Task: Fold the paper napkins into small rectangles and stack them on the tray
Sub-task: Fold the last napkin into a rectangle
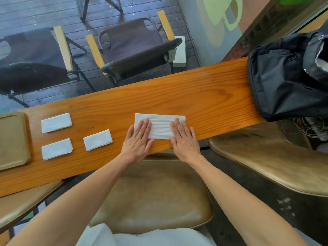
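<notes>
Half-folded napkin [160,126] on worktop [195,96], well right of tray [13,141], long axis left-right. Left hand [137,142] flat on its left end, right hand [183,139] on right end; fingers spread, pressing, gripping nothing. Next fold likely end-to-end.

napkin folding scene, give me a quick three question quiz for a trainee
1. How many small folded napkins lie on the counter between the tray and the hands?
2. True or false: the tray already holds a stack of napkins.
3. What do the left hand and right hand do? A) lift the bag B) press flat on the long napkin C) grip the tray

Key: 1. Three. 2. False, it holds none. 3. B
</notes>
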